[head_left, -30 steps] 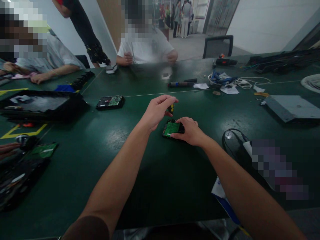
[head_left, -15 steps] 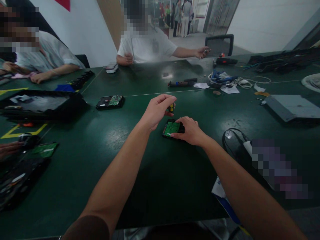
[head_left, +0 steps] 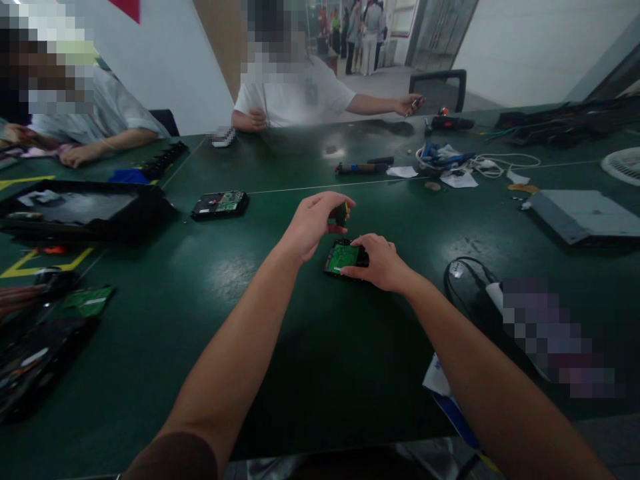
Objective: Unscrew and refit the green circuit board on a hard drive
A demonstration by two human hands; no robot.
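Observation:
A small black hard drive with a green circuit board on top lies on the dark green table. My right hand rests on its right side, fingers pressed on the board's edge. My left hand hovers just above and left of it, fingers curled round the dark, yellow-marked handle of a small screwdriver that points down at the drive.
A second hard drive lies further left, beside a black tray. A grey metal case sits at right, cables and papers behind. Two people sit across the table; one stretches a hand to the right. Circuit boards lie at left.
My left hand has turned the screwdriver handle slightly; its yellow mark shows less. Across the table, a person's arm came out to the right. My right hand has stayed put.

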